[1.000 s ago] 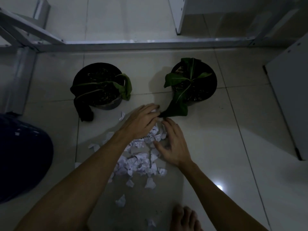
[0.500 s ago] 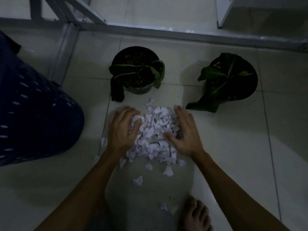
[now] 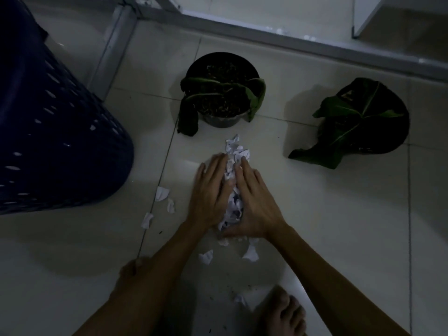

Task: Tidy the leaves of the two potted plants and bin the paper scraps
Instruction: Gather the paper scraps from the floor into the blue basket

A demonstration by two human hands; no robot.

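Big dark blue basket (image 3: 55,132) looming on the left, slotted sides, looks the likely bin for this job. Two potted plants on the pale tiled floor (image 3: 339,214): the left pot (image 3: 221,87) with limp leaves drooping over its rim, the right pot (image 3: 363,120) with a broad leaf spilling onto the tile. Between them and the person, the heap of paper scraps (image 3: 234,187) is squeezed between both palms, left hand (image 3: 209,192) and right hand (image 3: 254,202) pressed in from either side, fingers flat and together. Featherweight stuff, crumpled and springy, so it will likely fluff apart and shed; best cupped from underneath with firm inward pressure. Loose scraps (image 3: 162,194) lie just left of the hands, and more (image 3: 251,254) near the wrists need a second pass.
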